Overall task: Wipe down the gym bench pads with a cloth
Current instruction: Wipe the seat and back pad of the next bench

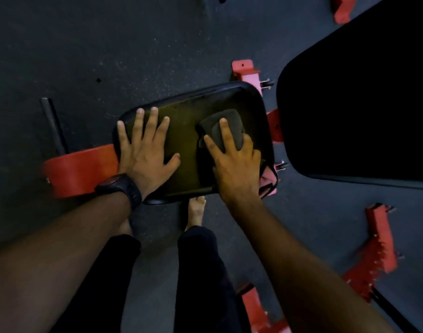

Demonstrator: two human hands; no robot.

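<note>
Gripping the cloth (232, 116) in curled right hand (234, 169) fingers (223, 133) at the seat pad (186, 131)'s 3 o'clock end, long axis running 9 o'clock toward the flat left hand (143, 150).

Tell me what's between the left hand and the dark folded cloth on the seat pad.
Nothing but bare small black seat pad, per head view; left hand lies flat, right hand holds the dark folded cloth.

Grips a folded dark cloth (226, 131) against the seat pad (186, 131) with the right hand (234, 169). Rests the left hand (143, 150) flat, fingers spread, on the pad's left part, black watch (120, 188) at the wrist. Stands barefoot beside the red frame (80, 171).
</note>
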